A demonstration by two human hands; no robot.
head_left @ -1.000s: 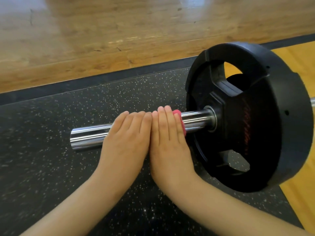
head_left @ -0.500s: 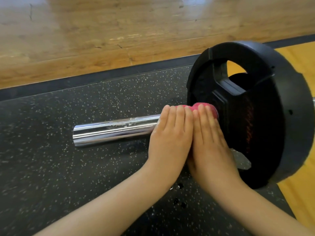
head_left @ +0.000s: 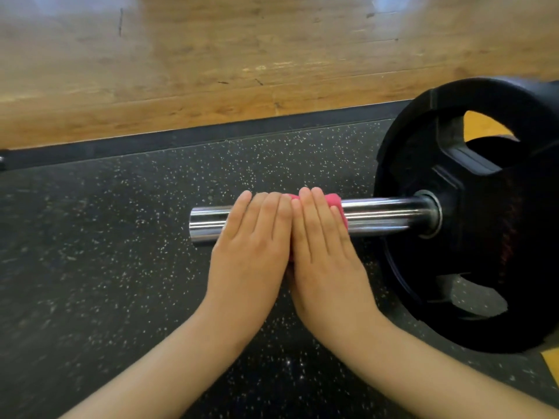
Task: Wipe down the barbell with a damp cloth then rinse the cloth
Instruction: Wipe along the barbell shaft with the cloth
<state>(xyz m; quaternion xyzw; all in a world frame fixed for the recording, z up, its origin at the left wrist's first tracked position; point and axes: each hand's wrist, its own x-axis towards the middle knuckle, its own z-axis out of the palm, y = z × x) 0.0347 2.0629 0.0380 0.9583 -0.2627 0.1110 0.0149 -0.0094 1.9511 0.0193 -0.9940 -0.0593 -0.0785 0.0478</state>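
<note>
The barbell's chrome sleeve (head_left: 384,217) lies just above the black speckled mat, with a black weight plate (head_left: 490,237) on it at the right. A pink cloth (head_left: 336,202) is draped over the sleeve near its free left end. My left hand (head_left: 251,252) and my right hand (head_left: 325,255) lie side by side, touching, on top of the cloth. Their fingers are straight and reach across the sleeve, pressing the cloth onto it. Most of the cloth is hidden under the hands; both thumbs are out of sight.
The rubber mat (head_left: 106,267) spreads to the left and toward me. A dark border strip (head_left: 181,140) edges it at the back, with wooden floor (head_left: 242,55) beyond. Yellow flooring (head_left: 552,364) shows at the right behind the plate.
Both hands with the cloth slid right along the sleeve up to the plate, then back left toward the sleeve's free end. Bare chrome now shows between the cloth and the plate.
</note>
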